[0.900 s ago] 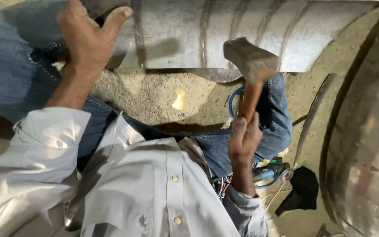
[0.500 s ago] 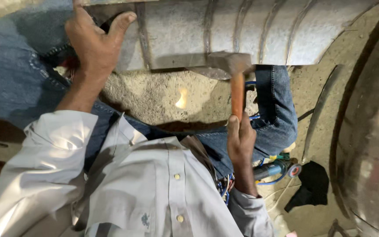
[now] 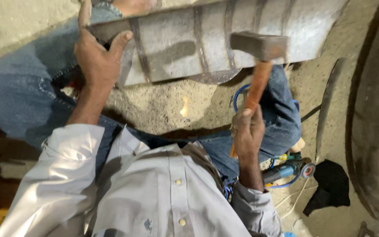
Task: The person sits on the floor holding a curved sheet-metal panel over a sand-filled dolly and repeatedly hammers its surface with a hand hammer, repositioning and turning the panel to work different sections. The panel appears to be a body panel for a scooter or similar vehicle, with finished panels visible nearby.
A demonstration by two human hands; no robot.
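At the left of the view, the left hand point(image 3: 97, 59) lies spread on the near left corner of a grey ribbed metal sheet point(image 3: 189, 41), thumb hooked over the sheet's face and fingers wrapped round its left edge, so the hand is clamped on the metal rather than loose. The sheet runs across the top of the view, propped over the person's legs in blue jeans point(image 3: 18, 87), its long lower edge hanging above a rough concrete floor point(image 3: 163, 107); a curved strip of thinner metal shows just under that edge near the middle. Lower down, the person's pale grey buttoned shirt point(image 3: 154, 193) fills the bottom centre. Right of centre, the right hand point(image 3: 248, 134) is closed tight round the orange wooden handle of a hammer point(image 3: 259, 52); the dark steel head sits over the sheet's lower edge towards its right end, and whether it touches the metal cannot be told. Just right of that wrist, on the floor beside the knee, lies a blue angle grinder point(image 3: 288, 169) with a blue cord looping behind the handle. A black cloth point(image 3: 330, 186) lies next to it, and a large curved metal vessel point(image 3: 373, 123) takes up the right edge.
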